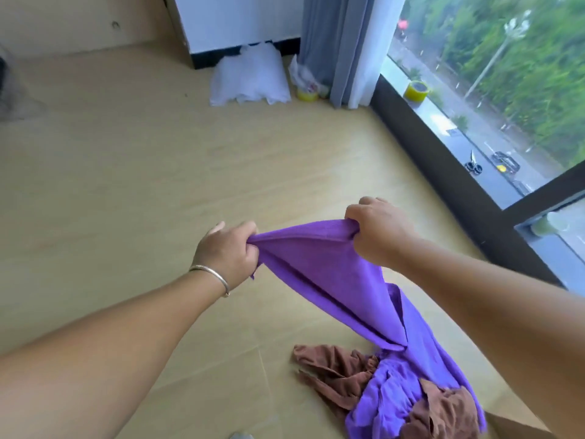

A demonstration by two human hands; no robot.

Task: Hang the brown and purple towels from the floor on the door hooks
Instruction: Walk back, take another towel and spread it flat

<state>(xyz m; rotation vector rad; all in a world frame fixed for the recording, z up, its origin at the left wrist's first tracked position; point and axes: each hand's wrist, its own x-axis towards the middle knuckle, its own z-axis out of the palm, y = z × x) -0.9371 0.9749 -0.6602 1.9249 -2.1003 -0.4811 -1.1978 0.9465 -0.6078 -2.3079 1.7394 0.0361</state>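
A purple towel (329, 274) is stretched between my two hands above the wooden floor. My left hand (229, 248), with a bracelet on the wrist, grips one top corner. My right hand (376, 232) grips the other top corner. The towel's lower end trails down onto a heap on the floor at the bottom right. In that heap lies a crumpled brown towel (335, 375), mixed with more purple cloth (389, 403). No door or hooks are in view.
A white bag (250, 77) lies at the far wall beside a grey curtain (335, 42). Yellow tape rolls sit on the floor (307, 95) and on the window sill (417, 90). A large window with a dark frame (443, 160) runs along the right.
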